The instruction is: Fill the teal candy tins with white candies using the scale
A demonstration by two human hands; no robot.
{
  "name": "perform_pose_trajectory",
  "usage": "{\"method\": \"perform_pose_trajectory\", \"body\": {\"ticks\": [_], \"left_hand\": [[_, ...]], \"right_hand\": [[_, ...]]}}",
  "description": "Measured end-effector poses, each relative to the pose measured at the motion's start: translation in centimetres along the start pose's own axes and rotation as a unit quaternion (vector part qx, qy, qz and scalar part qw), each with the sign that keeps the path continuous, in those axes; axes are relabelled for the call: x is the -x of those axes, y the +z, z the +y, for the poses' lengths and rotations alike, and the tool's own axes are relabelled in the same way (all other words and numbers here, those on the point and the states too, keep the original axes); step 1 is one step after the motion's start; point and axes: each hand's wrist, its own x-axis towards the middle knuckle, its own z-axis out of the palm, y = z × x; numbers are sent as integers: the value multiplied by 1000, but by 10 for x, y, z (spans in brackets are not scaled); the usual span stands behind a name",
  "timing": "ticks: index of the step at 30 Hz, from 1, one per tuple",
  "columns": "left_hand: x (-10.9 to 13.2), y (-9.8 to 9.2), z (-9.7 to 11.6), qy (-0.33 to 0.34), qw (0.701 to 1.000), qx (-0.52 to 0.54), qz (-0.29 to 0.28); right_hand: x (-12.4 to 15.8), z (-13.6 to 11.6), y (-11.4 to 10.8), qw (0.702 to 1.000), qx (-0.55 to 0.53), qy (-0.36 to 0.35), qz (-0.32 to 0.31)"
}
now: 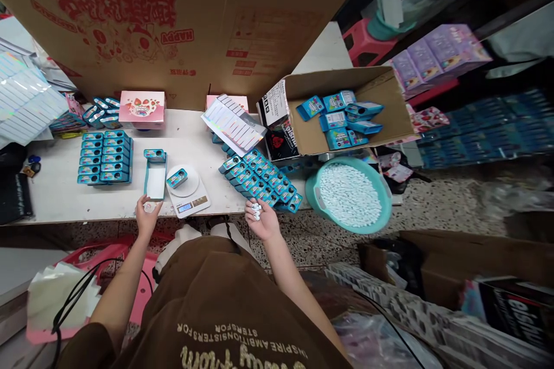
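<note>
White candies (256, 211) are held in a small heap on the palm and fingers of the right hand (262, 221), which is cupped, with the fingers slightly curled and nothing pinched. That hand is kept at the front edge of a white table (52, 202), just below a slanted block of closed teal tins (259, 177). The left hand (148, 215) is laid at the same edge with its fingers loosely spread, just below an open teal tin (154, 180), whose white inside is exposed. Beside that tin, a single closed tin (177, 178) is placed on a white kitchen scale (187, 196). To the right, a teal basin (311, 190) heaped with more candies is set past the table's end, near a cardboard box (381, 92) holding loose teal packets (337, 118).
</note>
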Motion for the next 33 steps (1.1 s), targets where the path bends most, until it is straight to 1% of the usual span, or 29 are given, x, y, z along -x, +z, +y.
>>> {"method": "perform_pose_trajectory", "body": {"ticks": [6, 8, 10, 12, 15, 17, 19, 21, 23, 24, 25, 27, 28, 30, 33], "left_hand": [[-4, 4, 0, 13, 1000, 11, -4], [-7, 6, 2, 18, 1000, 7, -8], [-11, 10, 7, 39, 999, -6, -19], [-18, 19, 15, 77, 996, -21, -40], [-31, 41, 30, 119, 989, -26, -80], [-41, 58, 40, 112, 989, -6, -94], [-49, 70, 51, 96, 991, 17, -97], [-52, 74, 66, 98, 989, 31, -107], [-50, 66, 88, 139, 982, 35, -126], [-47, 60, 101, 172, 975, 34, -137], [-43, 52, 116, 221, 964, 28, -146], [-34, 38, 145, 327, 931, 6, -163], [-29, 32, 159, 368, 914, -12, -170], [-24, 28, 179, 434, 878, -54, -195], [-23, 34, 194, 495, 831, -106, -230]], "right_hand": [[4, 2, -4, 1000, -4, -9, 5], [5, 3, -6, 1000, -5, -14, 4], [5, 4, -8, 1000, -4, -18, 7], [5, 5, -9, 1000, -7, -18, 11], [3, 9, -8, 1000, -22, -12, 15], [-1, 13, -7, 999, -42, -10, 27], [-8, 16, -5, 997, -67, -12, 48], [-16, 19, -2, 994, -87, -14, 69], [-27, 22, 4, 991, -103, -20, 88], [-33, 23, 9, 989, -112, -25, 96], [-38, 24, 14, 987, -121, -29, 101], [-50, 27, 28, 986, -134, -32, 98], [-56, 29, 35, 986, -135, -31, 89], [-68, 33, 49, 989, -130, -30, 61], [-83, 40, 65, 990, -134, -44, 27]]}}
